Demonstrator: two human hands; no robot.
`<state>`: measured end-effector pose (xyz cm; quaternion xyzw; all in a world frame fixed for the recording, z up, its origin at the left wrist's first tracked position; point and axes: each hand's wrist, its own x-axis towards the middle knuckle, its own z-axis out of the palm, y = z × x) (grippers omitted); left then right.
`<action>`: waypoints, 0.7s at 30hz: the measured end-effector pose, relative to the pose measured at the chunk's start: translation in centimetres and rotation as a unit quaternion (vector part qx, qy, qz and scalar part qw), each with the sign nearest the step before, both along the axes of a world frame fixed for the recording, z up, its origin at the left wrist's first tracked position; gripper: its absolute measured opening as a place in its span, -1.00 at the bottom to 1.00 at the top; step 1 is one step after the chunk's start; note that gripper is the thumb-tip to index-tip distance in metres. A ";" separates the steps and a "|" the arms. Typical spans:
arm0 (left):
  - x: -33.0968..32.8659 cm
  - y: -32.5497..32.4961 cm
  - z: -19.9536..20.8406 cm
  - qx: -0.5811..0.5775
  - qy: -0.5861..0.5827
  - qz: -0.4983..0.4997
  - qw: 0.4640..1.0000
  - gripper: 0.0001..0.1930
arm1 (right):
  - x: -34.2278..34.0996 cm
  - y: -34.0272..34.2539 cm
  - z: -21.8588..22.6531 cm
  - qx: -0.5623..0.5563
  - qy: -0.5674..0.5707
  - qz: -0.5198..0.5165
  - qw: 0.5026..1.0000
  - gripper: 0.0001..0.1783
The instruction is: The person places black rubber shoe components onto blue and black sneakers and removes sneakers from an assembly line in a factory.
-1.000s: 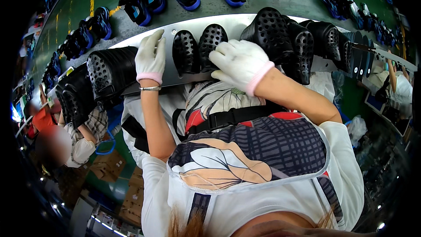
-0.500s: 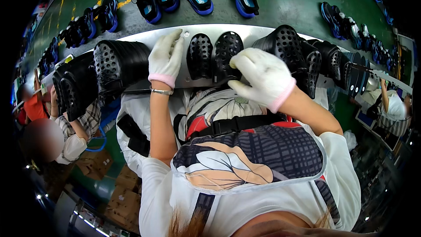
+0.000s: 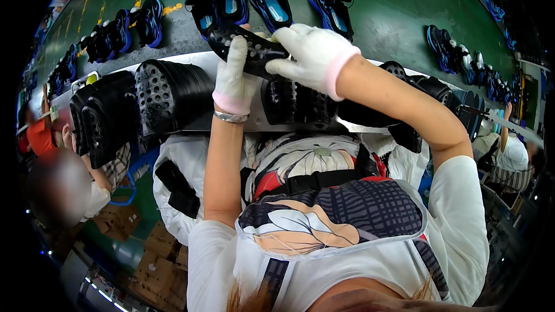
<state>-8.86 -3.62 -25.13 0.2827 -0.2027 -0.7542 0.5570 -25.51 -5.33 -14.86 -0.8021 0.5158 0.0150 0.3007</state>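
Note:
A black perforated insole (image 3: 259,53) is held up slantwise above the metal ledge, between my two white-gloved hands. My left hand (image 3: 235,78) is closed round its left part, thumb on the holed face. At the insole's right end, my right hand (image 3: 312,60) pinches it between thumb and fingers. Just below, more black perforated insoles (image 3: 283,103) lie on the metal ledge (image 3: 257,120), partly hidden by my hands. Left of my left hand, a thick nested stack of the same insoles (image 3: 159,95) rests on its side.
Another insole stack (image 3: 104,112) stands farther left, and more insoles (image 3: 370,112) lie to the right. Beyond the ledge, black-and-blue sneakers (image 3: 272,3) stand on a green surface (image 3: 393,17). Co-workers sit at both sides. Cardboard boxes (image 3: 159,271) stand at lower left.
Both hands have moved up and away from me. An insole is now lifted between them; before, my right hand was over the insoles on the ledge and my left hand held nothing.

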 end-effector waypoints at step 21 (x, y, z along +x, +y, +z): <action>0.6 -7.2 -5.1 0.082 -0.220 0.004 0.972 -0.65 | 1.8 -8.2 -6.9 -0.013 0.089 0.004 0.996 -0.44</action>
